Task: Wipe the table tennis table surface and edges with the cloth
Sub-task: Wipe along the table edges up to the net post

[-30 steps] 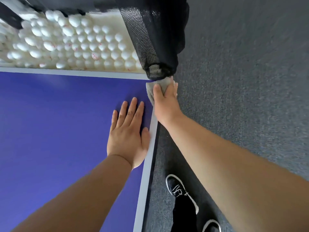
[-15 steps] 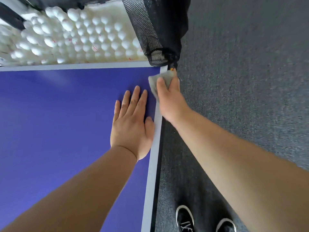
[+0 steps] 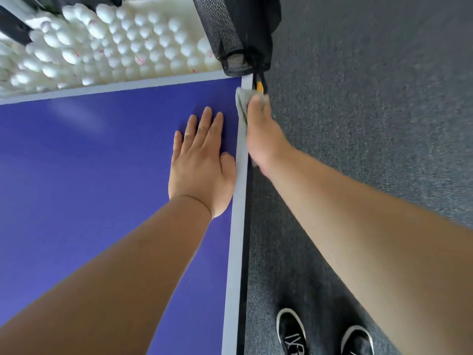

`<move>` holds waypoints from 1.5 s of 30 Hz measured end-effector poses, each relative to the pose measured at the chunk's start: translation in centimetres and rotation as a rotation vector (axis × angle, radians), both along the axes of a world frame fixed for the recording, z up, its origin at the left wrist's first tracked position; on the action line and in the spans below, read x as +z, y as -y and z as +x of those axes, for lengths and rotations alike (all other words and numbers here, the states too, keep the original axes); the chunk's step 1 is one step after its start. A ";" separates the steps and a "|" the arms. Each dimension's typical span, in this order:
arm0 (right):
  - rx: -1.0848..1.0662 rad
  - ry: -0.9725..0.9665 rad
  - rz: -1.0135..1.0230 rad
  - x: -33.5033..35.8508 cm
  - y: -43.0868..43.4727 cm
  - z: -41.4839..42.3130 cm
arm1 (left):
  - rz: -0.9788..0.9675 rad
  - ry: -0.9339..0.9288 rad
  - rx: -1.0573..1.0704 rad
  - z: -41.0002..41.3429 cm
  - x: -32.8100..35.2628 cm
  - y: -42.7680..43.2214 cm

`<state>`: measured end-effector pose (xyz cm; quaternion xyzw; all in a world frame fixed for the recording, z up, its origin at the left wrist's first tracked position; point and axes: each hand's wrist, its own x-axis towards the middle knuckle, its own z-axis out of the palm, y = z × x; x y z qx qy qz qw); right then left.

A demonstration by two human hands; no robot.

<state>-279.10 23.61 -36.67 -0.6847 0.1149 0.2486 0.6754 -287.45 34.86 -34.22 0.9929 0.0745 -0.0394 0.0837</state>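
I am dragging the cloth [image 3: 242,103] back toward me along the side edge of the worktop [image 3: 236,226]; a second ago it was jammed up at the far corner under the black mesh bag [image 3: 230,34]. My right hand [image 3: 263,134] is pinching the cloth against the edge, its grip wrapped over the rim. My left hand [image 3: 201,162] is staying spread flat on the blue surface just beside the white border, bracing me. I am judging the corner done and the long edge toward my shoes [image 3: 325,334] still waiting.
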 end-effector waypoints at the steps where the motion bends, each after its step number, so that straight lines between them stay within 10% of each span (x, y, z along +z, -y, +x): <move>1: -0.012 0.022 0.012 -0.1 -0.2 0.5 | 0.001 0.001 -0.002 0.1 -0.1 0.0; 15: 0.170 -0.046 -0.317 2.5 0.1 -9.5 | -0.098 -0.011 0.049 -12.7 0.5 1.0; 26: 0.046 -0.040 0.070 -1.2 1.2 -20.8 | -0.041 -0.012 0.051 -14.0 0.2 1.0; 35: 0.108 0.014 -0.170 -0.1 -0.1 -7.6 | -0.051 0.031 0.046 -13.9 0.3 1.2; 45: 0.178 -0.056 -0.095 -0.8 1.3 -18.4 | -0.043 0.033 0.020 -14.0 0.5 1.1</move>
